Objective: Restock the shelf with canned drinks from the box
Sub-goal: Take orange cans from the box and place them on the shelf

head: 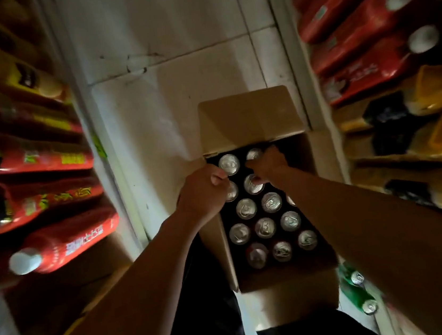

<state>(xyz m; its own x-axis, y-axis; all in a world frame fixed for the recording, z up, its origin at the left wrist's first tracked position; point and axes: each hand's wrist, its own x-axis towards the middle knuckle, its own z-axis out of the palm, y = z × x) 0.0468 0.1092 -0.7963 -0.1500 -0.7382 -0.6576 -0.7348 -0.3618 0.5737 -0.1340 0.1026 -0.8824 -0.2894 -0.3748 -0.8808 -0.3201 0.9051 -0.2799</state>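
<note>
Cans (271, 203), round silver tops, in cardboard box (283, 276); both hands (202, 193) curled, each gripping one.

The box (272, 280) stands on the floor (159, 35) between two shelves. Cans (271, 203) stand in rows inside it. Both hands reach its far end, left hand (203, 191) beside right hand (268, 163).

Open cardboard box (283, 279) on the floor, far flap (250, 119) standing up at 12 o'clock. Inside, silver-topped cans (271, 202) stand upright in neat rows, pull tabs up.
</note>
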